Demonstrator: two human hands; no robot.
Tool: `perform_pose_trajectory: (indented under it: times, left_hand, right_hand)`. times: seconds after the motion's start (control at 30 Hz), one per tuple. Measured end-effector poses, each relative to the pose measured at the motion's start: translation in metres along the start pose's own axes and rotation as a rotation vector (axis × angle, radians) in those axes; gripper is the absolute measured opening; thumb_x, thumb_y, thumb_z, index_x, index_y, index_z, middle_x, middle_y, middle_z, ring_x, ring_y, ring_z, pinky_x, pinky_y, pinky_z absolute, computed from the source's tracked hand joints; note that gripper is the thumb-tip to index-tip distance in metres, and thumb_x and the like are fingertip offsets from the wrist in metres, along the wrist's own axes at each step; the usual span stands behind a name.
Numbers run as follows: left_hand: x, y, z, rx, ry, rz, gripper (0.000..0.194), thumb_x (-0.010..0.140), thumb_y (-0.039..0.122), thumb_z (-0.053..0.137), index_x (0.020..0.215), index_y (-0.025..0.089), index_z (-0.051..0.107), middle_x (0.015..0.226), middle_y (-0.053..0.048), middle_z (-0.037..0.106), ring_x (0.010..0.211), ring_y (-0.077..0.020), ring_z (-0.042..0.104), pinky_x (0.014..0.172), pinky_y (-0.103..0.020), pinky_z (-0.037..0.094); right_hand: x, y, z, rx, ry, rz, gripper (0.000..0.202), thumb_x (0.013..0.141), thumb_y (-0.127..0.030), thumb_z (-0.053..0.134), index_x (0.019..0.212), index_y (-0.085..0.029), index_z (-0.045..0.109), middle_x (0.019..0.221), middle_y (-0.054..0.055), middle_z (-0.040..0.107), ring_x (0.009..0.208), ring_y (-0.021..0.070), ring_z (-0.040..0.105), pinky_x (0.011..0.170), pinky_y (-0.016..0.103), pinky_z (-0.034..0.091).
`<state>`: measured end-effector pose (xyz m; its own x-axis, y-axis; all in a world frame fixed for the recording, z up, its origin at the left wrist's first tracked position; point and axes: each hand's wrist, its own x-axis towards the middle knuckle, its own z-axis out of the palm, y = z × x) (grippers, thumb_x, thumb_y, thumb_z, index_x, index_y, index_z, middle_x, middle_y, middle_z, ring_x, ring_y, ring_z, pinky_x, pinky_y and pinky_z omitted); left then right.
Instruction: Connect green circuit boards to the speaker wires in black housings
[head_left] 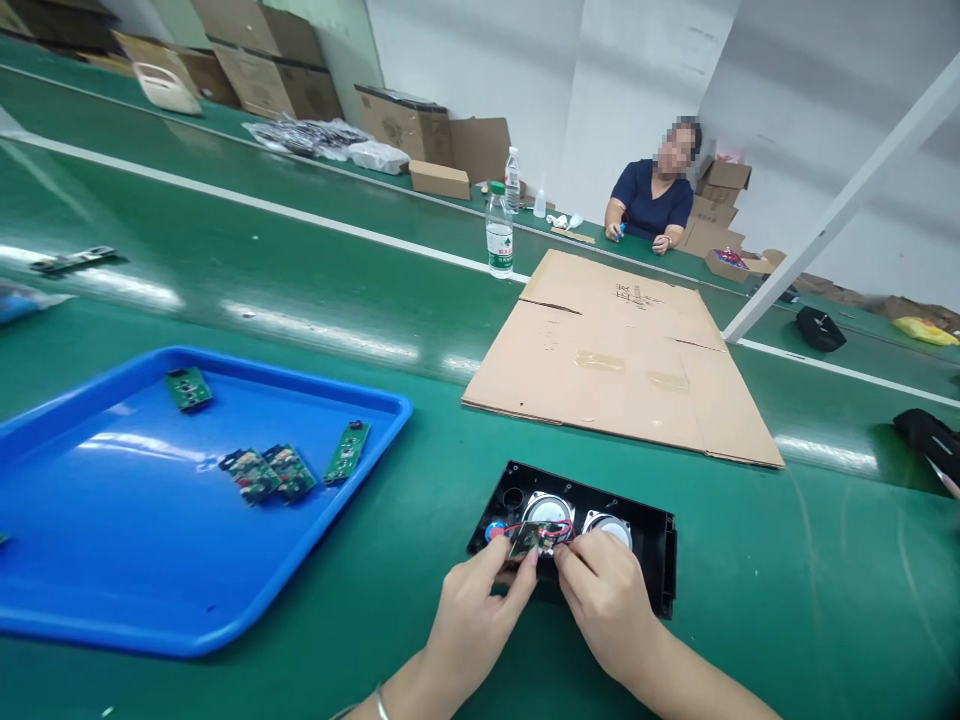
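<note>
A black plastic speaker housing (pixel 652 555) lies on the green bench in front of me, with two round speakers (pixel 549 510) set in it. My left hand (pixel 476 610) pinches a small green circuit board (pixel 525 540) over the housing's near left part. At the board's right end, the fingertips of my right hand (pixel 611 590) are pressed together beside red wires (pixel 562 527); a small plug or wire end seems to be between them, too small to make out. A round blue and red part (pixel 495 531) sits at the left inside the housing.
A blue tray (pixel 172 590) with several circuit boards (pixel 289 472) stands at the left. Beyond the housing lies a flat cardboard sheet (pixel 615 340), with a water bottle (pixel 499 235) behind it. A co-worker (pixel 652 200) sits across the bench; a white post (pixel 840 205) rises at the right.
</note>
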<state>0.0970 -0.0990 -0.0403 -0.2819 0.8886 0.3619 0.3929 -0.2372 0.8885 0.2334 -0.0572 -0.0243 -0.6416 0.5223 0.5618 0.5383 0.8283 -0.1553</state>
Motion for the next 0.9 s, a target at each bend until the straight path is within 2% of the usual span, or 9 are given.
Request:
perform_pose_trajectory:
  times: [0.13,0.27,0.4,0.47,0.57,0.63,0.8,0.9]
  left_hand:
    - [0.0021,0.0008,0.0007,0.035,-0.004,0.046,0.014,0.081,0.026,0.045,0.074,0.017,0.053,0.062,0.000,0.064,0.044,-0.0112,0.061,0.044,-0.016,0.051]
    - [0.0045,0.0022,-0.0018,0.189,-0.059,0.176,0.025,0.083,0.022,0.041,0.060,0.017,0.049,0.050,0.002,0.058,0.039,-0.0091,0.055,0.039,-0.016,0.044]
    - [0.0052,0.0046,-0.0038,0.197,-0.116,0.262,0.023,0.084,0.017,0.037,0.067,0.016,0.052,0.056,0.000,0.060,0.045,-0.0087,0.056,0.042,-0.015,0.042]
    - [0.0044,0.0051,-0.0029,0.179,-0.098,0.242,0.021,0.084,0.017,0.038,0.067,0.017,0.051,0.053,0.001,0.057,0.042,-0.0084,0.054,0.042,-0.016,0.041]
    - [0.0028,0.0059,0.0003,0.144,-0.057,0.168,0.020,0.084,0.018,0.040,0.064,0.018,0.045,0.051,0.003,0.054,0.041,-0.0077,0.052,0.042,-0.015,0.041]
    - [0.0026,0.0067,0.0024,0.144,-0.043,0.165,0.021,0.084,0.018,0.040,0.063,0.018,0.042,0.050,0.004,0.052,0.040,-0.0072,0.051,0.041,-0.015,0.040]
    - [0.0038,0.0062,0.0033,0.222,-0.031,0.260,0.026,0.084,0.015,0.038,0.058,0.019,0.039,0.048,0.005,0.046,0.038,-0.0068,0.044,0.037,-0.017,0.031]
    - [0.0041,0.0037,0.0010,0.182,-0.085,0.228,0.026,0.084,0.017,0.037,0.059,0.019,0.042,0.048,0.005,0.047,0.039,-0.0071,0.045,0.039,-0.017,0.034]
  right_hand:
    - [-0.0015,0.0004,0.0012,-0.015,0.025,-0.009,0.020,0.086,-0.009,0.040,0.079,-0.012,0.058,0.060,0.003,0.049,0.055,0.0128,0.042,0.050,0.026,0.030]
    - [-0.0032,0.0028,0.0016,0.143,0.005,0.164,0.018,0.089,-0.017,0.039,0.077,-0.015,0.053,0.061,0.001,0.051,0.053,0.0112,0.046,0.049,0.023,0.035]
    - [-0.0050,0.0056,0.0011,0.314,-0.074,0.341,0.013,0.088,-0.027,0.043,0.084,-0.017,0.050,0.064,-0.001,0.055,0.052,0.0096,0.050,0.047,0.021,0.038]
    - [-0.0042,0.0057,0.0000,0.279,-0.034,0.277,0.014,0.087,-0.023,0.043,0.078,-0.017,0.052,0.062,0.000,0.054,0.053,0.0103,0.049,0.048,0.021,0.038]
    - [-0.0011,0.0042,-0.0022,0.149,0.071,0.078,0.017,0.086,-0.012,0.043,0.074,-0.015,0.056,0.059,0.002,0.051,0.054,0.0115,0.045,0.049,0.024,0.034]
    - [0.0007,0.0034,-0.0032,0.122,0.089,0.007,0.019,0.085,-0.008,0.043,0.074,-0.014,0.057,0.060,0.003,0.050,0.054,0.0119,0.043,0.049,0.024,0.032]
    - [-0.0028,0.0052,-0.0011,0.153,0.073,0.005,0.017,0.084,-0.008,0.044,0.077,-0.014,0.058,0.062,0.003,0.052,0.057,0.0121,0.046,0.051,0.024,0.035]
    - [-0.0060,0.0071,0.0005,0.255,0.035,0.149,0.012,0.085,-0.015,0.044,0.083,-0.016,0.056,0.064,0.001,0.054,0.054,0.0107,0.048,0.050,0.022,0.039]
